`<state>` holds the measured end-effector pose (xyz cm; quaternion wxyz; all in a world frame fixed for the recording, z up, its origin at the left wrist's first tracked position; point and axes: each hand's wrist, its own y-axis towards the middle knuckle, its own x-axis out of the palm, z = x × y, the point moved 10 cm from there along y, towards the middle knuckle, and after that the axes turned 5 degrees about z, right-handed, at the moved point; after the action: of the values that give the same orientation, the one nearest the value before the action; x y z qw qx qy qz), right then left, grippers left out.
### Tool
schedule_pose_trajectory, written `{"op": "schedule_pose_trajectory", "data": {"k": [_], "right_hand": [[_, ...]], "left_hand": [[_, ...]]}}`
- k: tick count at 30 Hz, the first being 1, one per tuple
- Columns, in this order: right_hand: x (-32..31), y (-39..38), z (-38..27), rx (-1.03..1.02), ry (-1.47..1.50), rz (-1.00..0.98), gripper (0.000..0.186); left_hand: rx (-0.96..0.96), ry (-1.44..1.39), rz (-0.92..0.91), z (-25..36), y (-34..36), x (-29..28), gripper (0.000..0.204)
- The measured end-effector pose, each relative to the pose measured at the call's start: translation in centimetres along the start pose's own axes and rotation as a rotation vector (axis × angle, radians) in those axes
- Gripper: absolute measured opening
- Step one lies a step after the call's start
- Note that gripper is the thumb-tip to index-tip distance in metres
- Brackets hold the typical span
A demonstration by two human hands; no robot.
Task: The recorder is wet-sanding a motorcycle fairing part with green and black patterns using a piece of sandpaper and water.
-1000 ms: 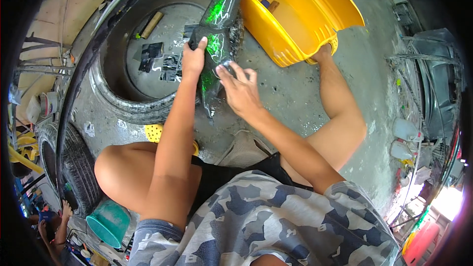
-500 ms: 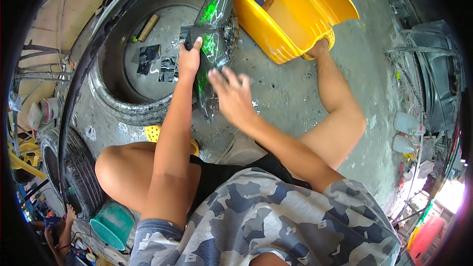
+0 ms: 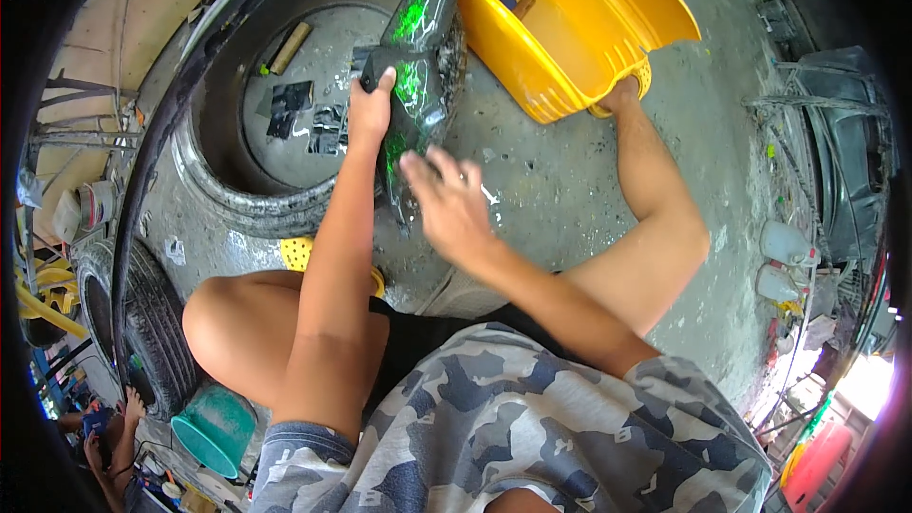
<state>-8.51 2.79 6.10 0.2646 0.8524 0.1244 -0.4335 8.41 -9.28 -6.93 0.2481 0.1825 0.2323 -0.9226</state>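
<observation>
While your left hand (image 3: 370,109) grasps the left edge of a long, glossy black panel with green speckles (image 3: 411,85), your right hand (image 3: 451,209) is at its near end, fingers bent and blurred, and I cannot tell whether they grip anything. The panel slants across the right side of a flat-lying black rubber tyre (image 3: 271,212), left of the far yellow plastic tub (image 3: 521,71).
</observation>
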Motion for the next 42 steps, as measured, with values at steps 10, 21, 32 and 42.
{"op": "schedule_pose_trajectory", "data": {"k": [10, 21, 32, 42], "right_hand": [[-0.8, 2.2, 2.6, -0.026, -0.194, 0.040, 0.051], [0.8, 1.6, -0.3, 0.062, -0.168, -0.018, 0.050], [1.0, -0.5, -1.4, -0.183, -0.366, -0.066, 0.049], [0.1, 1.9, 0.9, -0.358, -0.614, -0.025, 0.046]], "left_hand": [[-0.006, -0.053, -0.048, 1.0, -0.6, 0.6, 0.091], [-0.003, 0.004, 0.019, -0.4, 0.4, 0.4, 0.092], [-0.010, -0.004, 0.042, 0.8, -0.6, -0.2, 0.085], [-0.015, -0.015, 0.008, -0.2, 0.2, 0.7, 0.091]]}}
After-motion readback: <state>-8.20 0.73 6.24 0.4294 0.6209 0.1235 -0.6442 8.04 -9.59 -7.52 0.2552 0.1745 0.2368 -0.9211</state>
